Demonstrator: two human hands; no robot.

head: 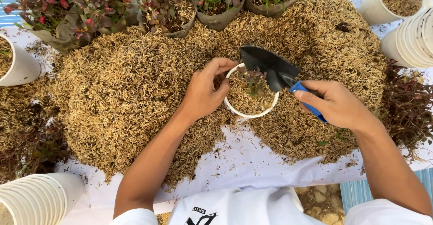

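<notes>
**Seedling Set in a White Pot Amid a Heap of Husk**

Nearest the camera lay a white sheet [252,166], bare in a strip before the person's body, with a stack of white cups [34,200] lying on its side at the lower left.

Beyond that strip, both forearms reached out over a broad mound of rice husk [126,98]. The left hand [204,92] rested on the near-left rim of a small white pot [251,114], its fingers curled over the edge with the fingertips dipping into the husk inside. The pot sat sunk in the middle of the mound, filled nearly to the brim, with a small red-leaved seedling [255,81] standing in its centre.

The right hand [336,104] was wrapped around the blue handle of a trowel [270,67], fingers pressed together in a firm grip and the thumb laid along the top. The trowel's black blade lay over the far-right rim of the pot, just beside the seedling.

Farther off, loose red-leaved cuttings [406,107] lay at the right edge, and nested white pots [415,38] were stacked behind them. Along the far side stood a row of bagged red-leaved plants [94,4].
</notes>
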